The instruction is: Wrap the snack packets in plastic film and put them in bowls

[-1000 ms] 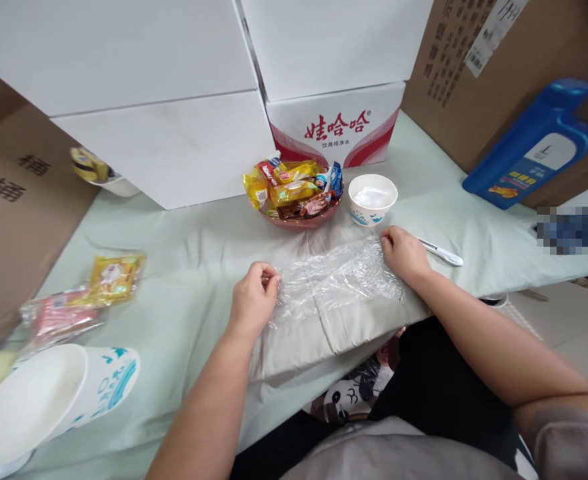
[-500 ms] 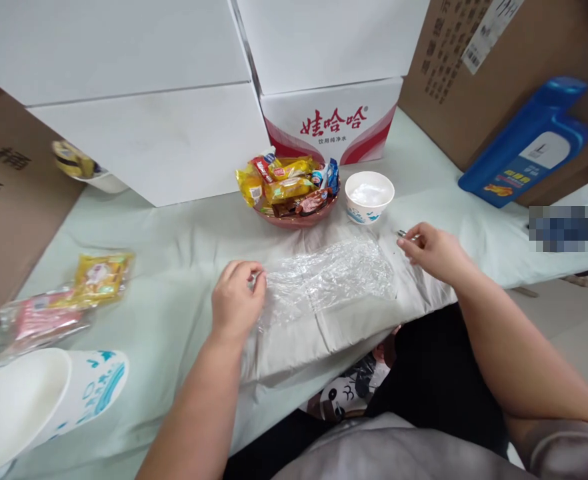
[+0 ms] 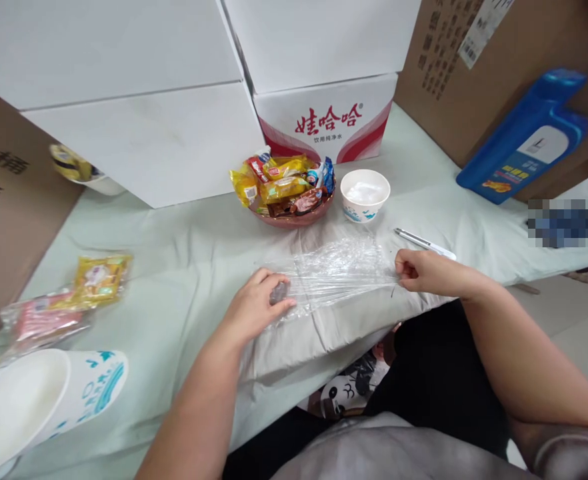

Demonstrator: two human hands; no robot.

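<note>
My left fingers (image 3: 279,300) lie flat and close together, pressing the near-left edge of the sheet of cling film (image 3: 337,273) down on the pale green tablecloth (image 3: 184,253). My left hand (image 3: 254,310) sits just beside the crease where the cloth folds over the table edge. The right hand (image 3: 421,272) is curled, thumb and forefinger pinching the film's right edge, so the sheet is drawn taut between the two hands and lifts a little off the cloth in the middle.

I judge the step in hand to be stretching and flattening the film. The next move calls for an even pull from both sides, keeping the pinch firm without tearing or letting the film cling to itself.

Just beyond the right hand lies a white utility knife (image 3: 424,241), apart from the film. Behind the sheet stand a small paper bowl (image 3: 365,195) and, touching or nearly touching it, a reddish bowl of wrapped snacks (image 3: 284,190). Further back is a red and white carton (image 3: 324,117). Far left lie loose snack packets (image 3: 99,280) and a tipped paper bucket (image 3: 49,407); at right, a blue bottle (image 3: 524,143) leans on cardboard.
</note>
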